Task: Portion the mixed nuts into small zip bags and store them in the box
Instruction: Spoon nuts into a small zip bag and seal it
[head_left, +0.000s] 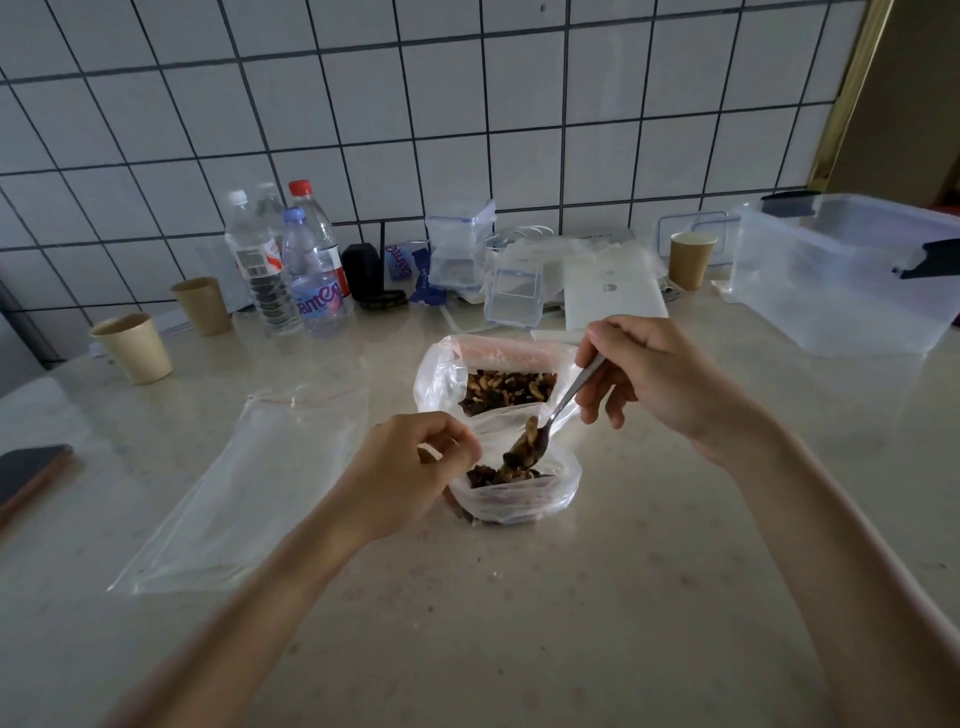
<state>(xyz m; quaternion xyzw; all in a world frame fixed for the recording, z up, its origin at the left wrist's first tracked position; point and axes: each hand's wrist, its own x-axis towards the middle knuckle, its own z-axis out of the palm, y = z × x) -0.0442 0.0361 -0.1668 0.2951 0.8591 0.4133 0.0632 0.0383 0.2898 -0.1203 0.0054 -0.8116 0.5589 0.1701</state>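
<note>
A large clear bag (441, 374) of mixed nuts stands open at the counter's middle. Just in front of it sits a small zip bag (519, 501), partly filled with nuts. My left hand (410, 467) pinches the small bag's left rim and holds it open. My right hand (649, 374) grips a metal spoon (563, 402); its bowl, heaped with nuts, hangs tilted over the small bag's mouth. A big clear plastic box (841, 280) with black clips stands at the far right. An empty zip bag (249, 493) lies flat to the left.
Paper cups (132, 348) (202, 305) (691, 260) stand at left and back right. Water bottles (291, 265), small clear containers (460, 249) and a white box (613, 299) line the tiled wall. A dark phone (28, 475) lies at the left edge.
</note>
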